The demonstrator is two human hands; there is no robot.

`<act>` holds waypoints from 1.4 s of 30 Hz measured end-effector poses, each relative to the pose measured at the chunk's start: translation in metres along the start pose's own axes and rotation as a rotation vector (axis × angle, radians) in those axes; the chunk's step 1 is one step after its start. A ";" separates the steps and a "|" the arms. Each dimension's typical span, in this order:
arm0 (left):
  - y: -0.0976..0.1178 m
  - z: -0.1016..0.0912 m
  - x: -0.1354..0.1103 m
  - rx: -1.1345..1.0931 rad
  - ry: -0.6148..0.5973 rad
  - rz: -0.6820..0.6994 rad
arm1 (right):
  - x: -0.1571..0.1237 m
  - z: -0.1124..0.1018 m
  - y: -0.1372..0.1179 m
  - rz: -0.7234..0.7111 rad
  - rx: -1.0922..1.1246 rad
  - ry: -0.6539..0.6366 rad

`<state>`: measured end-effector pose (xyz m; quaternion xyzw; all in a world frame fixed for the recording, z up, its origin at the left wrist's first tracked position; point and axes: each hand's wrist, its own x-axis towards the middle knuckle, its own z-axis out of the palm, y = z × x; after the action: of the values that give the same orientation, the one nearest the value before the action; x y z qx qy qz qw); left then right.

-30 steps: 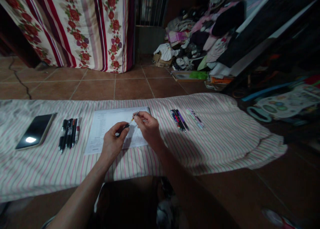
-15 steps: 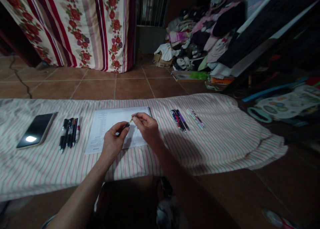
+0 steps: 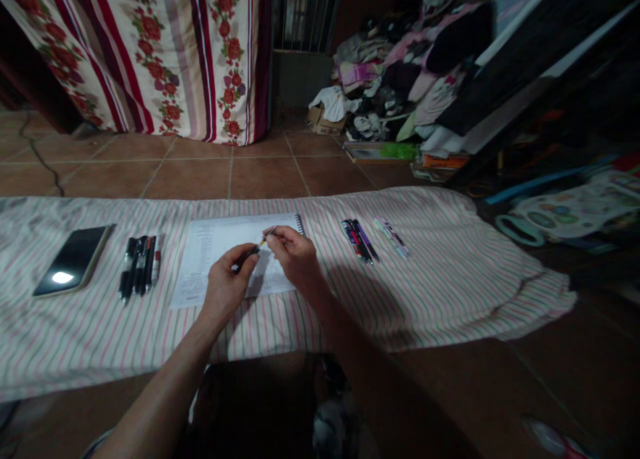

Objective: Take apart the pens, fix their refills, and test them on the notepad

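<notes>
My left hand is closed round the dark barrel of a pen, held above the paper. A short yellowish piece shows between the barrel and my right hand. The fingertips of that hand pinch the pen's thin front part, mostly hidden by the fingers. Below both hands lies a printed white sheet on a spiral notebook, whose wire binding is at the right. Several dark pens lie in a row to the left, and another group of pens to the right.
A phone lies at the left on the striped cloth covering the low table. Farther right are light-coloured pens. Behind are a floral curtain, a tiled floor and a heap of clothes.
Hardly anything differs. Both hands keep their place and their grip on the pen, with only a very slight shift of the fingers.
</notes>
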<state>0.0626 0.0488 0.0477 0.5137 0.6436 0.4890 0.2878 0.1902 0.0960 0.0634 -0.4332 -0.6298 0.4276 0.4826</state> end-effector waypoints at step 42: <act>-0.001 0.001 0.000 -0.015 -0.060 0.008 | 0.003 -0.005 0.002 -0.037 -0.053 -0.024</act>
<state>0.0632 0.0488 0.0466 0.5286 0.6288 0.4793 0.3090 0.1949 0.1000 0.0630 -0.4288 -0.6545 0.4071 0.4712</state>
